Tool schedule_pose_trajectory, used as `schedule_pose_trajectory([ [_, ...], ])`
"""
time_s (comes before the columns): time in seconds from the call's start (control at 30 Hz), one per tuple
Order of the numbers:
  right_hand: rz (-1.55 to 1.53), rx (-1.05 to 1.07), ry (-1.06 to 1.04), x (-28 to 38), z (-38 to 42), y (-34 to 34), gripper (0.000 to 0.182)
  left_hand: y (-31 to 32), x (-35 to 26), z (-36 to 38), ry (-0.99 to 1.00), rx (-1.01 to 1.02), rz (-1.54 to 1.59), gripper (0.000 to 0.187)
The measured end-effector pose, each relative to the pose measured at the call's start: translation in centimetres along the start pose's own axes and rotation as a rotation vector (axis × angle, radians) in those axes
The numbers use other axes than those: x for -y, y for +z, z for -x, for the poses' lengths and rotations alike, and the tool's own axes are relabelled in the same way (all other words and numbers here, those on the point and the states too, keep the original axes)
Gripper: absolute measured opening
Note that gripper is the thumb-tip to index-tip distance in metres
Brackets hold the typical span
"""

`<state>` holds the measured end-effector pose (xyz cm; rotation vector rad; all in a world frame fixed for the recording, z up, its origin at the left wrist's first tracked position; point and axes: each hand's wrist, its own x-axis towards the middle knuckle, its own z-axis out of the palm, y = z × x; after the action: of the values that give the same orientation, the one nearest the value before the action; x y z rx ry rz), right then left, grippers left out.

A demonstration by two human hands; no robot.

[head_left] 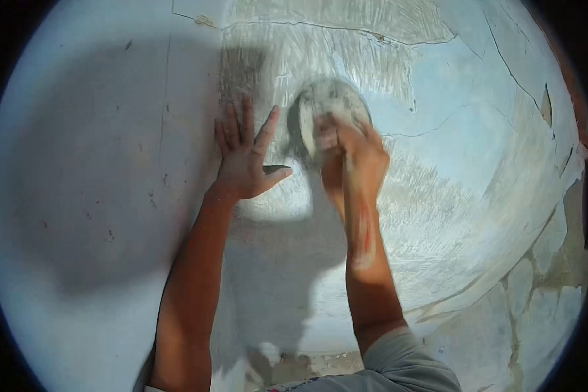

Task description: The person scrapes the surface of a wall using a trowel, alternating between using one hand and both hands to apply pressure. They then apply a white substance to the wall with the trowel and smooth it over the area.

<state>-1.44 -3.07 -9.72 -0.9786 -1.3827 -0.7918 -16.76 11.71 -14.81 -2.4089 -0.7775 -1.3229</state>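
Observation:
My left hand (248, 153) lies against the light blue wall with its fingers spread and holds nothing. To its right, my right hand (356, 153) grips a pale oval scrubbing tool (320, 98), dusty and blurred by motion. The tool's working face is hidden against the wall, so I cannot make out its bristles or surface. Around it the blue wall surface (444, 85) carries dense whitish scratch marks (431, 202). Both forearms reach up from below.
A smooth wall section (65, 163) meets the scratched one in a corner at left, under a large round shadow. Cracks (509, 72) and flaked edges run along the upper right. Cracked paving or stonework (483, 326) shows at lower right.

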Motion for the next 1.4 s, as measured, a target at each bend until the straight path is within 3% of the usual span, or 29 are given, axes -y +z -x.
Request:
schedule_pose_trajectory([
  [0.07,0.064,0.000,-0.192,0.2,-4.7,-0.1,0.019,0.1,0.1,0.1,0.017,0.001,0.005,0.128],
  [0.13,0.091,0.014,-0.180,0.3,-4.7,-0.3,0.018,0.2,0.2,0.0,0.024,-0.018,0.013,0.128],
  [0.3,0.156,0.069,-0.133,-2.3,6.9,-1.5,0.022,0.4,0.4,0.0,0.029,-0.033,0.023,0.127],
  [0.37,0.133,0.059,-0.119,-2.1,6.9,-1.5,0.025,0.1,0.4,-0.4,0.024,-0.030,0.028,0.127],
  [0.43,0.115,0.060,-0.053,-1.1,2.4,-0.6,0.025,0.1,0.2,0.0,0.020,-0.005,0.012,0.127],
  [0.47,0.152,-0.067,-0.273,-1.7,-1.5,0.3,0.020,-0.1,0.1,-0.1,0.017,-0.001,0.012,0.128],
  [0.6,0.114,0.022,-0.279,-1.3,-6.4,0.0,0.017,0.1,0.2,-0.1,0.025,-0.003,-0.037,0.129],
  [0.63,0.225,0.046,-0.168,-1.2,-4.5,-0.4,0.015,0.2,0.4,-0.1,0.029,-0.001,-0.029,0.129],
  [0.77,0.198,0.075,-0.110,-3.3,7.5,-3.1,0.021,0.3,0.3,0.0,0.023,-0.011,-0.030,0.130],
  [0.87,0.182,0.019,-0.122,-2.6,7.0,-3.2,0.023,0.4,0.4,0.1,0.038,-0.034,-0.006,0.130],
  [1.0,0.109,0.068,-0.200,-2.1,-0.6,-2.2,0.027,0.4,0.4,0.2,0.047,-0.025,-0.032,0.129],
  [1.2,0.162,0.116,-0.104,-3.1,7.9,-4.4,0.021,0.3,0.6,-0.1,0.064,-0.064,-0.008,0.128],
  [1.3,0.161,0.079,-0.134,-3.3,6.5,-3.9,0.019,0.5,0.2,0.3,0.041,-0.047,0.008,0.127],
  [1.4,0.038,0.087,-0.184,-2.3,-0.4,-2.3,0.021,0.5,0.2,0.3,0.033,-0.024,0.013,0.127],
])
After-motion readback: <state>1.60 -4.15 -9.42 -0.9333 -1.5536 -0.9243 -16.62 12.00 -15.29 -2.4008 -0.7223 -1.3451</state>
